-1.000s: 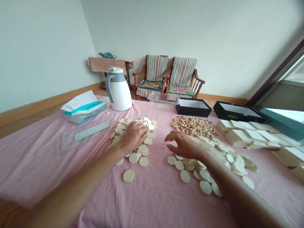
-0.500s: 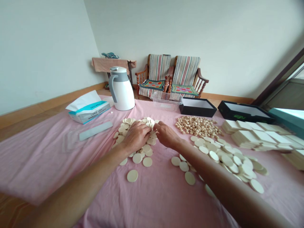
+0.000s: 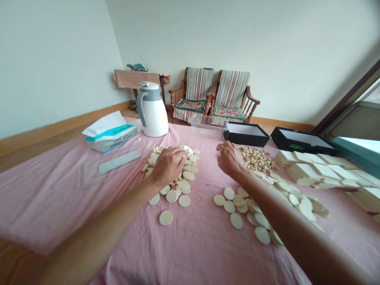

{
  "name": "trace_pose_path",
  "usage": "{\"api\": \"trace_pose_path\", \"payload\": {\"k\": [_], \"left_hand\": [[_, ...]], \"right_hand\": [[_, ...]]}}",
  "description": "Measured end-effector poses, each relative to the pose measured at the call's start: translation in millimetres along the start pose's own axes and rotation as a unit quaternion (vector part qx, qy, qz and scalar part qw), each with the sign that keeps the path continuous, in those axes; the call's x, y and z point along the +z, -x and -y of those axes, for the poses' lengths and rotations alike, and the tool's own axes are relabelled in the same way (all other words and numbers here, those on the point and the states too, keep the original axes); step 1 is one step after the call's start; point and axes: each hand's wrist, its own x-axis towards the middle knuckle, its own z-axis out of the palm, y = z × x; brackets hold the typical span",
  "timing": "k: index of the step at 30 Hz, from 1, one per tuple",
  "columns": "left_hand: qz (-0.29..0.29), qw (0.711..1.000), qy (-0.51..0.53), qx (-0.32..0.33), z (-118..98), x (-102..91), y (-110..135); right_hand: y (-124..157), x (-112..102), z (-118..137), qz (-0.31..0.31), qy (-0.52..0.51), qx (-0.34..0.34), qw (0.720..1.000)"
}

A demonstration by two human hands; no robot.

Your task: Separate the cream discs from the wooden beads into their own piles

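While the left hand (image 3: 168, 166) lies palm down on a heap of flat cream discs (image 3: 190, 175), the right hand (image 3: 230, 159) hangs well apart from it with its fingers bunched, just beside the near edge of a pile of small tan rounds (image 3: 257, 159). Whether either hand grips anything cannot be told, since the fingers hide what lies under them. Between the hands runs a strip of bare pink cloth (image 3: 202, 221), the widest open room on the surface, widening toward the person.

A lone disc (image 3: 166, 217) sits apart below the heap. A second spread of discs (image 3: 237, 209) fans out under the right forearm and runs toward the right, its lower discs overlapping loosely. Past that spread, stacks of cream rectangular slabs (image 3: 314, 170) crowd the right edge of the view, beneath a teal box lid (image 3: 359, 152). Along the far edge stand two open black boxes (image 3: 246, 134), a clear plastic tub (image 3: 206, 127) and a white vacuum jug (image 3: 152, 111). On the left, a tissue pack (image 3: 110, 137) and a plastic sleeve (image 3: 97, 170) leave wide pink cloth beyond them.
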Motion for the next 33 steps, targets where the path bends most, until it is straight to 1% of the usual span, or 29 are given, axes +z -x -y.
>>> {"api": "trace_pose_path", "payload": {"k": [2, 4, 5, 7, 9, 12, 18, 21, 23, 27, 30, 32, 33], "left_hand": [[-0.014, 1.0, -0.008, -0.007, -0.5, -1.5, -0.5], [-0.025, 0.999, -0.016, -0.014, -0.1, -2.2, -0.5], [-0.031, 0.999, -0.018, -0.017, 0.6, -2.2, -0.3], [-0.045, 0.999, -0.02, -0.021, 2.6, -1.7, 0.0], [-0.058, 0.998, -0.021, -0.023, 5.1, -0.9, 0.3], [-0.064, 0.997, -0.022, -0.025, 7.9, 0.3, 0.7], [-0.044, 0.998, -0.028, -0.031, 10.2, 1.4, 1.5], [-0.036, 0.998, -0.025, -0.034, 12.7, 2.4, 1.7], [-0.036, 0.998, -0.024, -0.038, 14.7, 3.6, 1.9], [-0.039, 0.998, -0.027, -0.044, 17.3, 5.9, 2.7], [-0.039, 0.998, -0.03, -0.048, 16.8, 6.7, 2.8], [-0.039, 0.998, -0.031, -0.046, 15.4, 6.5, 2.4], [-0.038, 0.998, -0.03, -0.044, 14.5, 6.2, 2.1]], "right_hand": [[3.7, 2.8, 11.3, 0.039, -0.059, -0.05, 0.996], [8.4, 9.8, 27.9, 0.078, -0.119, -0.103, 0.984], [10.5, 13.9, 36.2, 0.087, -0.139, -0.125, 0.978], [13.2, 21.5, 49.8, 0.083, -0.153, -0.15, 0.973], [13.9, 26.6, 57.4, 0.073, -0.145, -0.153, 0.975], [13.1, 28.6, 60.0, 0.072, -0.124, -0.144, 0.979], [19.8, 21.6, 56.4, 0.081, -0.103, -0.131, 0.983], [28.1, 11.7, 51.2, 0.102, -0.093, -0.129, 0.982], [35.7, -0.2, 43.4, 0.126, -0.085, -0.13, 0.98], [56.1, -36.6, 12.4, 0.173, -0.103, -0.138, 0.97], [70.6, -63.5, -14.4, 0.237, -0.112, -0.143, 0.955], [75.3, -72.4, -22.6, 0.255, -0.122, -0.151, 0.947], [75.6, -72.9, -21.8, 0.247, -0.133, -0.148, 0.948]]}}
